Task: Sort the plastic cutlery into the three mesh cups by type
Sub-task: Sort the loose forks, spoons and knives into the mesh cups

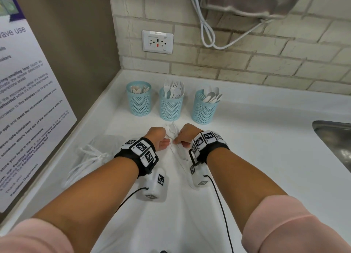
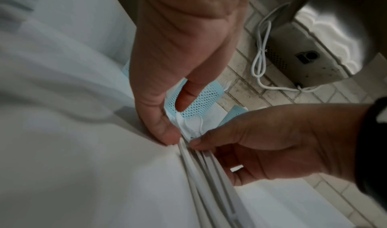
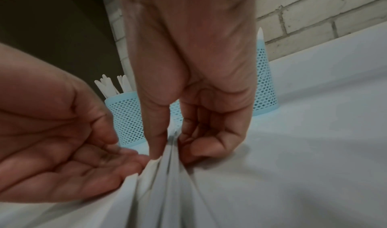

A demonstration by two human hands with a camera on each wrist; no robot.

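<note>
Three blue mesh cups stand in a row at the back: the left cup (image 1: 139, 104) holds flat white pieces, the middle cup (image 1: 171, 108) forks, the right cup (image 1: 204, 110) spoons. In front of them a bundle of white plastic cutlery (image 1: 173, 133) lies on the white counter (image 1: 256, 148), heads toward the cups. My left hand (image 1: 164, 138) pinches the bundle's left side near the heads (image 2: 192, 124). My right hand (image 1: 178, 139) pinches the same spot from the right, thumb and fingers around the handles (image 3: 167, 168). The types in the bundle cannot be made out.
A clear bag of more white cutlery (image 1: 91, 157) lies left of my left arm. A steel sink (image 1: 334, 138) opens at the right edge. A poster (image 1: 28, 100) covers the left wall. A white cable (image 1: 207, 30) hangs on the brick wall above the cups.
</note>
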